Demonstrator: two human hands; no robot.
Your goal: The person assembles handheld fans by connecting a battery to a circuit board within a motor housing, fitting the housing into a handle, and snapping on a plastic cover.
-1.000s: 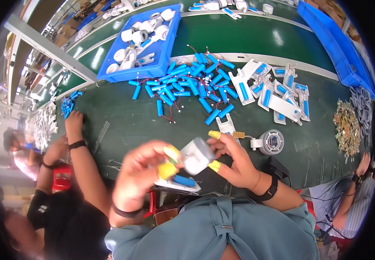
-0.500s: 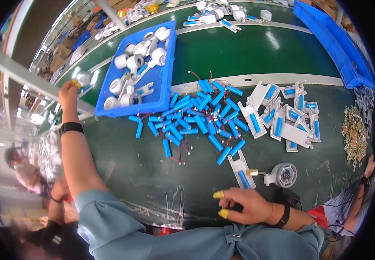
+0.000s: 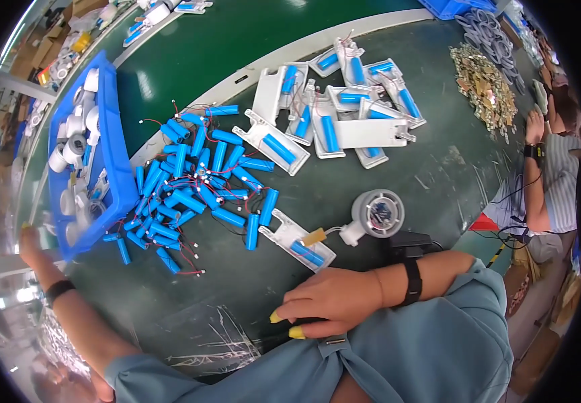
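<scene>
My right hand (image 3: 334, 299) hovers at the near edge of the bench with yellow covers on its fingertips. Thumb and forefinger are apart, and nothing shows between them. Just beyond it lies an open white housing (image 3: 283, 232) with a blue battery (image 3: 307, 253) inside, wired to a round grey-white fan head (image 3: 378, 213). Far out on the left, my left hand (image 3: 30, 247) is beside the blue crate (image 3: 119, 144); it is small and blurred, so its fingers cannot be made out. Several loose blue batteries (image 3: 186, 200) with red leads lie heaped between the crate and the housings.
White housings with batteries (image 3: 371, 134) are piled at the back centre. Small metallic parts (image 3: 485, 87) and grey rings (image 3: 488, 37) lie at the back right. Round white parts (image 3: 74, 149) fill the crate. A co-worker's arm (image 3: 535, 181) rests at the right.
The view has turned to the right, so the bench things sit further left. My right hand's fingers have drawn nearer together. The white round part seen by my left hand no longer shows there.
</scene>
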